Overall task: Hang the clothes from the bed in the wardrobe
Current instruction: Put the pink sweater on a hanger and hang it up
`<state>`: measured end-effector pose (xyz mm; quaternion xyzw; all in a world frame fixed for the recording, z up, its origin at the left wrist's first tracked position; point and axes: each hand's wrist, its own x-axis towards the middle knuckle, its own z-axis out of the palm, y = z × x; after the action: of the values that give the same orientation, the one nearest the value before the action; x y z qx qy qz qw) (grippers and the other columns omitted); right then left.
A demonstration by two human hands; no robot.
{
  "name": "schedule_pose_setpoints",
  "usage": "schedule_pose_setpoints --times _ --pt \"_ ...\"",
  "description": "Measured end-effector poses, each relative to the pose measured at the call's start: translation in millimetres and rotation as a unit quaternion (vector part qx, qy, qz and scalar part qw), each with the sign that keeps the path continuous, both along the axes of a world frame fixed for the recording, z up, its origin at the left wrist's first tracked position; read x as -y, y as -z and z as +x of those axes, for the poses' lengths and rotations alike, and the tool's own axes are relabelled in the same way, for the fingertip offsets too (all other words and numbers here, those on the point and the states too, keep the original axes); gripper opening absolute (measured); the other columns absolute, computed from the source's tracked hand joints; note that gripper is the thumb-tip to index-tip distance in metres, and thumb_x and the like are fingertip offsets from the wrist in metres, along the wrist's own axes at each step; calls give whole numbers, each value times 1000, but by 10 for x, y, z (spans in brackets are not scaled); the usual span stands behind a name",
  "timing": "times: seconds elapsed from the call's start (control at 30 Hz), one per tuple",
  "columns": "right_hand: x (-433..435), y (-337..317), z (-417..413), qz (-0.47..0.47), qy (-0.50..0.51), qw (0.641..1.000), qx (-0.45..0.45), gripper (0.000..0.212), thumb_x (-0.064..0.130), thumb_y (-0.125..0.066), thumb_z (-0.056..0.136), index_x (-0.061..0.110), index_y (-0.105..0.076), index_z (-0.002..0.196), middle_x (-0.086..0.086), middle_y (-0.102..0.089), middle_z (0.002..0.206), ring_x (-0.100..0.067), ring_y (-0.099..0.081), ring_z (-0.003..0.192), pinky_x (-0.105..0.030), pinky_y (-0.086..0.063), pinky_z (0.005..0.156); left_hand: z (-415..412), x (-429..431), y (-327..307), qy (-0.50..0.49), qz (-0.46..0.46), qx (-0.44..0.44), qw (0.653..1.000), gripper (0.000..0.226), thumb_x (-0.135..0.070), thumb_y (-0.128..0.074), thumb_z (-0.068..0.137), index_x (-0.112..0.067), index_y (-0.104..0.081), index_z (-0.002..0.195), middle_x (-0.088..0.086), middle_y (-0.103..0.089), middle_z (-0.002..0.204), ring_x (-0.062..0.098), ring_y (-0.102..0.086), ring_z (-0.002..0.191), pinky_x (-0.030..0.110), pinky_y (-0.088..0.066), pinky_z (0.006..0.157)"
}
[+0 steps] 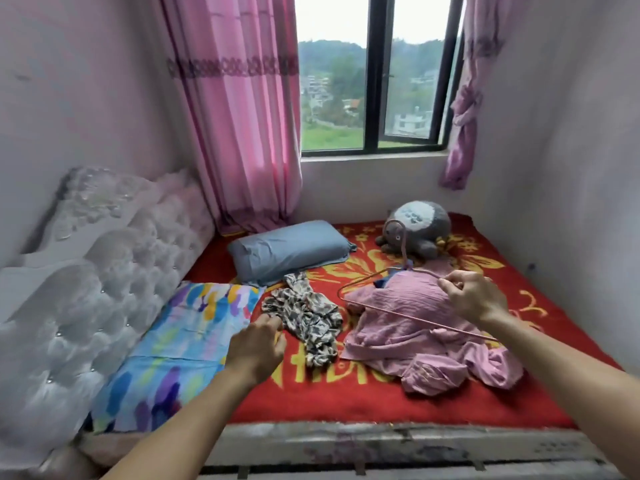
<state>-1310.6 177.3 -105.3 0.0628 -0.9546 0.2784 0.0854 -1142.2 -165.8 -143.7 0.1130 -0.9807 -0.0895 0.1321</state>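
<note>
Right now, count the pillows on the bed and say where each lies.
2: a grey-blue pillow near the curtain, and a multicoloured pillow along the headboard, beside the left hand. Others may be hidden.

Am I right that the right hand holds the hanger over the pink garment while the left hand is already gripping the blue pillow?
Not quite. In the head view the left hand reaches for the leopard-print garment, its fingers at the cloth's edge; the blue pillow lies untouched farther back. The rest holds: the right hand holds the hanger over the pink garment.
</note>
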Motion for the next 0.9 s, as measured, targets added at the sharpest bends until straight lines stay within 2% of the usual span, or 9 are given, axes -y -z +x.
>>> schedule_pose_setpoints --times 0.13,0.27,0.37,0.43,0.57,0.63,0.77,0.9 --pt "-447 414 -421 -28 79 995 48 19 37 -59 90 22 -70 85 -7 -73 93 -32 -64 88 -33 -46 69 -762 -250 356 56 21 68 996 23 -37 -46 92 -23 -57 106 -1 -58 110 24 -61 98 33 -43 70" --pt "-866 883 -866 -60 171 979 94 18 32 -59 88 22 -62 74 -12 -72 91 -34 -65 90 -36 -50 75 -1421 -597 671 96 31 114 988 21 -38 -45 94 -24 -57 104 -4 -57 102 21 -61 92 32 -42 65" --pt "-1186 1251 -1318 -76 214 966 121 15 29 -57 90 20 -64 80 -13 -72 92 -34 -63 95 -34 -43 70 -1982 -839 936 106 36 149 982 20 -39 -45 93 -24 -57 100 -4 -58 100 21 -62 91 33 -48 69" --pt "-1421 1505 -1716 -78 233 960 136 23 32 -55 91 15 -70 86 -14 -72 97 -35 -63 95 -34 -42 69 -2392 -1002 1130 105 43 174 978 21 -41 -45 91 -26 -58 98 -5 -59 99 20 -62 92 36 -51 73" --pt "-1824 1910 -2570 -85 254 948 175 26 27 -53 90 9 -71 88 -17 -71 99 -39 -62 91 -37 -45 70 -3216 -1352 1457 96 52 229 967 23 -38 -47 91 -25 -58 106 -4 -61 106 21 -61 100 35 -49 79" --pt "-1952 2051 -2949 -79 256 946 181 25 24 -52 91 7 -70 87 -19 -70 98 -40 -61 90 -36 -42 67 -3560 -1513 1601 91 56 251 962 24 -39 -49 91 -25 -59 107 -3 -62 110 21 -60 104 34 -47 80" --pt "-2082 2428 -3578 -56 281 942 177 25 24 -50 93 10 -71 93 -23 -68 104 -42 -61 96 -37 -42 71 -3963 -1791 2000 63 121 282 950 13 -35 -53 88 -25 -59 94 -4 -66 100 20 -62 98 34 -49 78" --pt "-2128 3242 -3793 -29 274 934 228 22 22 -51 94 11 -69 98 -23 -65 114 -42 -61 99 -39 -45 77 -4084 -1925 2636 45 150 326 932 7 -35 -53 86 -29 -57 85 -7 -65 91 16 -62 92 33 -49 76"
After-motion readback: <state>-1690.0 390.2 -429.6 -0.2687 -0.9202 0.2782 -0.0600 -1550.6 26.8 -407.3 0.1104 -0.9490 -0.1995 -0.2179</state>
